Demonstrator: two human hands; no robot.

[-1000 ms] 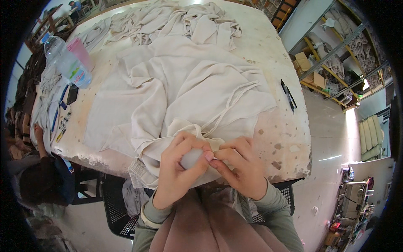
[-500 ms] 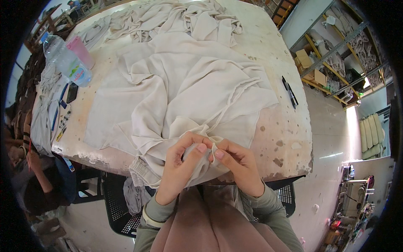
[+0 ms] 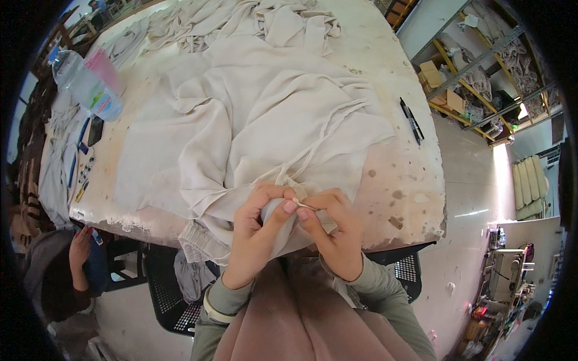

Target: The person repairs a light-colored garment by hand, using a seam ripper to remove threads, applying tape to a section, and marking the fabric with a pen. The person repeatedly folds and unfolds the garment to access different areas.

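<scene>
A beige garment [image 3: 259, 114] of thin, soft cloth lies spread and rumpled over the near part of the table. My left hand [image 3: 254, 231] pinches a narrow bit of its edge between thumb and forefinger at the table's front. Right beside it, my right hand [image 3: 334, 233] grips the same small strip, fingertips almost meeting. A thin drawstring [image 3: 322, 135] of the same colour runs from near my fingers toward the upper right. To the left of my left wrist, a gathered elastic band [image 3: 200, 242] of the garment hangs over the table edge. My fingers partly cover the pinched cloth.
More beige cloth [image 3: 223, 24] is heaped at the far side. At left stand a plastic bottle [image 3: 90, 90] and a pink cup [image 3: 106, 69], near a dark phone [image 3: 96, 130]. Black pens [image 3: 412, 120] lie at right. A co-worker's hand [image 3: 79, 246] is beyond the left edge.
My fingertips have come closer together, with the pinched cloth now a thin strip between them. The co-worker's hand at left has changed position. The whole view has shifted slightly.
</scene>
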